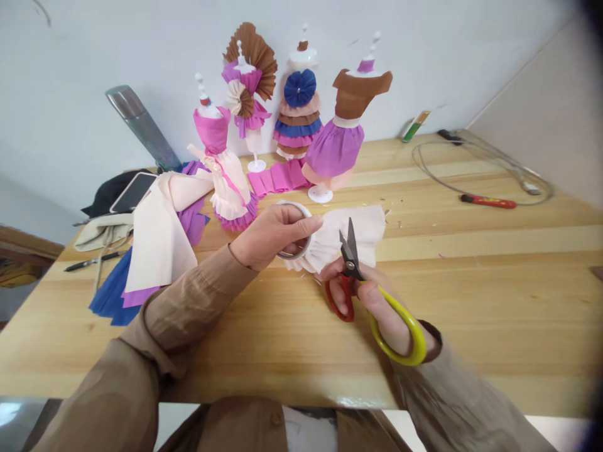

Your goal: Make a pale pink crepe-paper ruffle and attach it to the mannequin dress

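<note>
My left hand [277,233] is closed around a roll of tape [301,248], its thumb lying over the top edge and fingers inside the ring. Beneath the roll and to its right spreads a gathered piece of white crepe paper [365,229] on the table. In my right hand [384,314] is a pair of scissors [351,263] with one red and one yellow handle loop. The blades are slightly parted and point up and away from me, over the white paper. Parts of my right fingers are hidden behind the scissors.
Several mini dress forms [348,94] in crepe-paper outfits stand along the wall. A pleated pink strip [277,179] lies before them. Paper sheets [160,238], a phone [133,193] and a spray can [141,125] are left; a cable [471,188] and red-handled tool [490,201] lie right.
</note>
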Demonstrator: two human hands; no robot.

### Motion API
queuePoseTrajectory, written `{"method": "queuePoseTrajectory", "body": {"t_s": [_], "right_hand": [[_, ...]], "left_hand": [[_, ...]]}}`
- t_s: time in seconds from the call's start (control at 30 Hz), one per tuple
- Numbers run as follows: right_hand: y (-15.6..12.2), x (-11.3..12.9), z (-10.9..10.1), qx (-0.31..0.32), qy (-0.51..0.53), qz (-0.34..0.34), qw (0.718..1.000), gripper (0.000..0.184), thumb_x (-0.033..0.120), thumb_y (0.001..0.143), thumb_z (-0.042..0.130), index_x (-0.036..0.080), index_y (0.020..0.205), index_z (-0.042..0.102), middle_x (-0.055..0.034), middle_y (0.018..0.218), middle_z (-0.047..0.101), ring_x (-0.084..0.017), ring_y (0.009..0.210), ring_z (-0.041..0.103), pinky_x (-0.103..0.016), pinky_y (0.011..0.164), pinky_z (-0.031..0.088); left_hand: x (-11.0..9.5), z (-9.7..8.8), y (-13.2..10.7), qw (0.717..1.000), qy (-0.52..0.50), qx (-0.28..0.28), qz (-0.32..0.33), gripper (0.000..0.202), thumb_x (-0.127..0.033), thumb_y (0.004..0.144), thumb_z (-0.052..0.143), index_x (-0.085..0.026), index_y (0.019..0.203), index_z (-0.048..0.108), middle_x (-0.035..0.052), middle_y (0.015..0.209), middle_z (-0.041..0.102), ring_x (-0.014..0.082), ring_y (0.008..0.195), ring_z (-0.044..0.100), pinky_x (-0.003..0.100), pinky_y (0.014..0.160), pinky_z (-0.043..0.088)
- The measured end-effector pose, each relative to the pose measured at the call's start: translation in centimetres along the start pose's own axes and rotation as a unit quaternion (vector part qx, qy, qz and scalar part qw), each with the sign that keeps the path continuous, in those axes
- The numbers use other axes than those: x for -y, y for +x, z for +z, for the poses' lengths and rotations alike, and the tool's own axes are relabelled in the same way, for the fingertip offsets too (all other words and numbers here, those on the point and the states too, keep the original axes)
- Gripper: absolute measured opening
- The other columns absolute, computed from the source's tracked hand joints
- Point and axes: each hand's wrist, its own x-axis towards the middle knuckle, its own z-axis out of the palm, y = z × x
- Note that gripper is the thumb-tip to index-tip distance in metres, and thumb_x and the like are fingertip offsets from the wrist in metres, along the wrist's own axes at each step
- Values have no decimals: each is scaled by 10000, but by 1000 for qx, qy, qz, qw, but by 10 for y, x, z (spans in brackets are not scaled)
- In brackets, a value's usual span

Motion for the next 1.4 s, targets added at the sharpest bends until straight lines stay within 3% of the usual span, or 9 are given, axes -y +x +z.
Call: {"method": "queuePoseTrajectory", "body": {"t_s": [0.33,0.53,0.67,0.8,0.97,1.4], "right_hand": [[2,-2,-2,14,-24,-5,1000,522,696,893,411,209,1039,533,25,637,467,-144,548,443,-296,499,346],[0,-3,-5,14,-24,21,999,573,701,875,446,201,1140,533,-25,773,559,-164,634,510,-310,551,406],[-1,-5,-8,17,-37,35,999,623,701,881,432,188,1219,535,-77,935,615,-177,710,553,-331,622,458],[0,-6,-7,10,-29,31,999,610,709,876,430,202,1198,538,-78,932,625,-170,675,541,-325,591,442],[3,0,-6,12,-38,35,999,580,747,849,427,206,1014,557,-76,902,628,-173,652,540,-328,574,430],[4,8,-2,-23,-112,-12,993,596,751,867,370,200,888,597,-33,712,549,-178,638,462,-339,592,366]], "left_hand": [[3,4,-1,1000,20,20,7,623,-644,593,792,-144,495,433,-55,443,395,14,401,311,194,413,185],[1,3,1,998,-28,-48,-1,532,-493,688,803,-138,528,441,-63,463,402,13,401,344,169,410,228],[1,2,4,994,-56,-90,21,548,-493,697,798,-145,520,414,-62,455,410,10,391,343,164,399,227],[2,3,2,998,-39,-58,7,556,-530,647,818,-142,533,436,-60,470,416,12,398,355,169,405,230],[3,5,-2,1000,14,1,6,607,-615,583,814,-143,514,439,-57,457,404,13,399,329,183,403,201],[1,6,-2,997,73,31,2,584,-566,652,786,-146,466,426,-55,421,378,15,396,312,188,405,203]]}}
